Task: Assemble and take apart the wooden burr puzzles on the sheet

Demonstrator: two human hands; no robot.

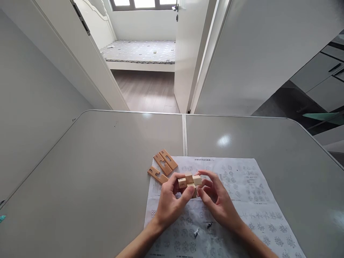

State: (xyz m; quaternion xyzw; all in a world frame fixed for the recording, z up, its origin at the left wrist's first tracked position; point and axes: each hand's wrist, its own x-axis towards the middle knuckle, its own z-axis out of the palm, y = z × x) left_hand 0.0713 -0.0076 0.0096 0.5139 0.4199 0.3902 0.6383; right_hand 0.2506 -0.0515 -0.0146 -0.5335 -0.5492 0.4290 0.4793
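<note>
The left hand (172, 201) grips joined blocks (189, 178) above a printed sheet (258, 210) (heading too small to read); the right hand (219, 201) curls alongside, contact unclear. Nearby wooden pieces (173, 165) read 1, 2, 3.

Window (145, 3) overexposed by daylight, worktop (80, 179) spotted with glare, cabinets (319, 71) at far right dimmed by shadow
</note>
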